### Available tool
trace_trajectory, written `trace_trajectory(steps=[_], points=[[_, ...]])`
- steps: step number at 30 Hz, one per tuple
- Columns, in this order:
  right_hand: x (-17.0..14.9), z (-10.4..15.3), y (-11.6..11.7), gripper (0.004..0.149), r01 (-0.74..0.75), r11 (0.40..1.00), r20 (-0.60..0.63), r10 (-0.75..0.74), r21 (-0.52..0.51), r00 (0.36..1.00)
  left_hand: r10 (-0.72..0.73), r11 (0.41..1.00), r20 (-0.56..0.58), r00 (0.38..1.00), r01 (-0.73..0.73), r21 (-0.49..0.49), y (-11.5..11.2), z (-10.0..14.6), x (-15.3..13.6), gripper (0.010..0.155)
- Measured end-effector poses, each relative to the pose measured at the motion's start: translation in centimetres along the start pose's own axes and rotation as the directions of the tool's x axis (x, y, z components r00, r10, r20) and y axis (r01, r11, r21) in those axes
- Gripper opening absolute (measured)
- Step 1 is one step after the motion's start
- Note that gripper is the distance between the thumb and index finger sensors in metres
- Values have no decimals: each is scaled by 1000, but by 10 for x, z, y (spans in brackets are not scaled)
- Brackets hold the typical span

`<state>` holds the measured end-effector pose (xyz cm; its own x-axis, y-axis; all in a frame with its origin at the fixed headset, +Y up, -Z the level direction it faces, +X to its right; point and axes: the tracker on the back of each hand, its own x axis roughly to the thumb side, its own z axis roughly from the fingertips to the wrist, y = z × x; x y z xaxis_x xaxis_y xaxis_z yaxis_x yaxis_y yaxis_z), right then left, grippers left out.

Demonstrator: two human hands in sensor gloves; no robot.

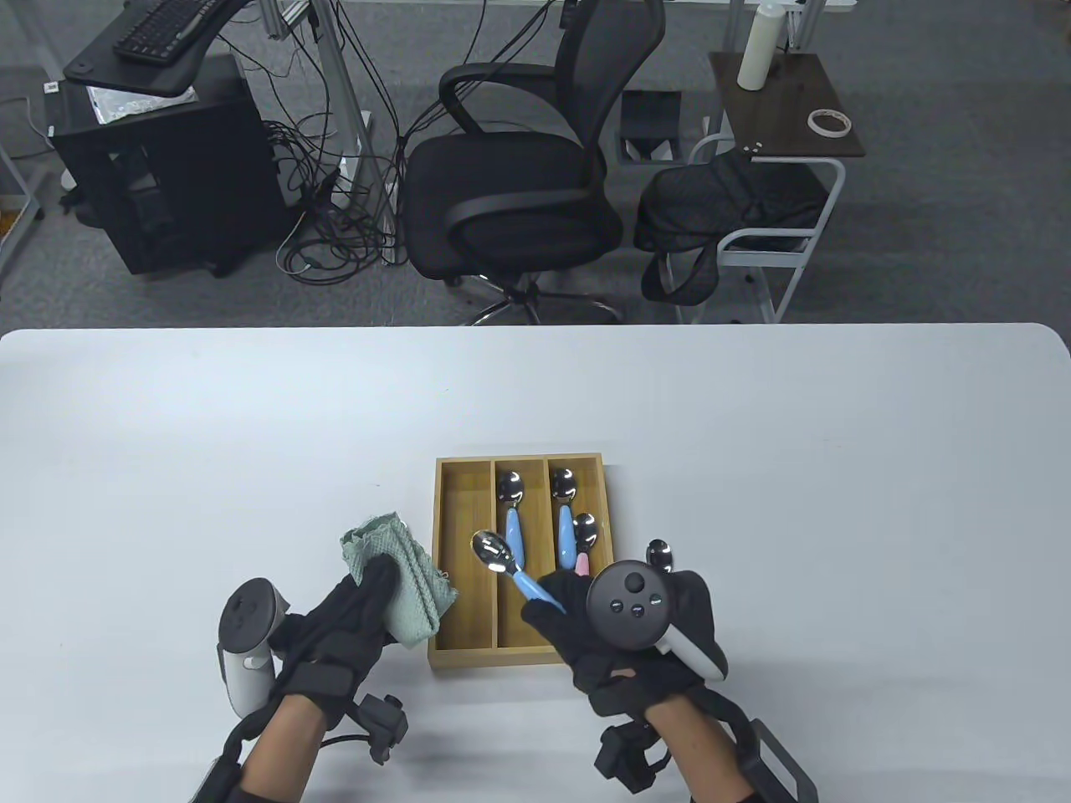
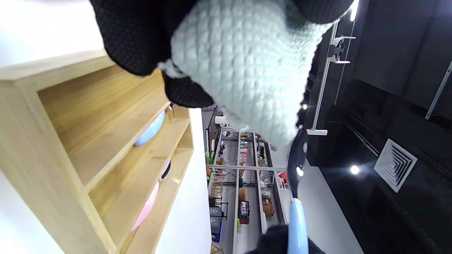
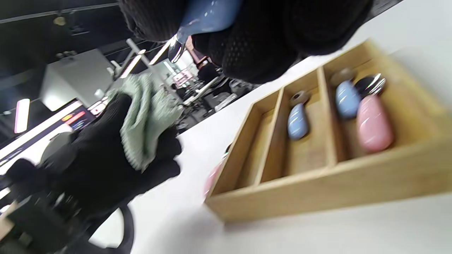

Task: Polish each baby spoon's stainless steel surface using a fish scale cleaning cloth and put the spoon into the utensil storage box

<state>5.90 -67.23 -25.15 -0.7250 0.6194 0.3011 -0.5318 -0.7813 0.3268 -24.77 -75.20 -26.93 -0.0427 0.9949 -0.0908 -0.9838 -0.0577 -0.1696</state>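
My right hand (image 1: 562, 609) pinches a blue-handled baby spoon (image 1: 495, 554) by its handle, its steel bowl hovering over the wooden utensil box (image 1: 446, 644). The same spoon (image 3: 206, 16) shows in the right wrist view. My left hand (image 1: 361, 595) grips the folded green cloth (image 1: 402, 577) just left of the box, a short way from the spoon. In the box, the middle slot holds one blue-handled spoon (image 1: 512, 506). The right slot holds a blue one (image 1: 566, 502) and a pink one (image 1: 584, 539). The left slot holds nothing.
Another spoon's bowl (image 1: 660, 554) shows on the table right of the box, its handle hidden behind my right hand. A pink blur (image 3: 212, 176) lies by the box's left wall. Beyond the table's far edge stands an office chair (image 1: 510, 167).
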Motion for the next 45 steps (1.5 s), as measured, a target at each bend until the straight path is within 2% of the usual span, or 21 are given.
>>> trace_trajectory(steps=[3,10,15,18,19,22,25,29,33,35,37,40,45], points=[[-5,4,19,46,33,999,17,-33,21,999,22,999,18,1000,-21,-40,-2,-1,1,60],[-7,12,25,46,-13,1000,52,12,20,999,2,996,21,1000,0,-87,-13,-2,0,61],[-6,14,36,46,-2,999,89,-2,42,996,-36,984,38,999,42,-172,-26,-2,0,60],[-4,17,44,46,-22,999,115,16,45,993,-129,952,61,990,141,-270,-43,-3,0,59],[-3,17,45,46,-44,998,124,39,38,991,-197,940,83,977,212,-268,-49,-1,1,58],[-3,18,47,45,-93,996,119,91,10,989,-385,910,131,913,400,-111,-54,2,6,60],[-2,18,47,46,-88,996,121,87,1,989,-455,883,168,874,468,-43,-53,6,10,59],[-3,20,46,46,-119,993,117,121,-26,986,-431,893,173,886,446,-59,-56,9,12,58],[-3,20,44,47,-118,992,114,122,-44,986,-251,948,109,962,267,-173,-56,9,9,57],[-4,21,43,47,-118,992,114,123,-51,986,-190,946,74,979,203,-253,-54,8,8,56],[-6,20,42,47,-117,992,107,122,-51,987,-177,941,70,982,190,-281,-54,6,8,55],[-10,17,42,47,-120,992,101,123,-36,987,-202,935,71,977,214,-282,-56,4,7,53],[-9,16,48,46,-110,994,113,108,16,988,-296,925,102,950,312,-218,-54,6,9,56]])
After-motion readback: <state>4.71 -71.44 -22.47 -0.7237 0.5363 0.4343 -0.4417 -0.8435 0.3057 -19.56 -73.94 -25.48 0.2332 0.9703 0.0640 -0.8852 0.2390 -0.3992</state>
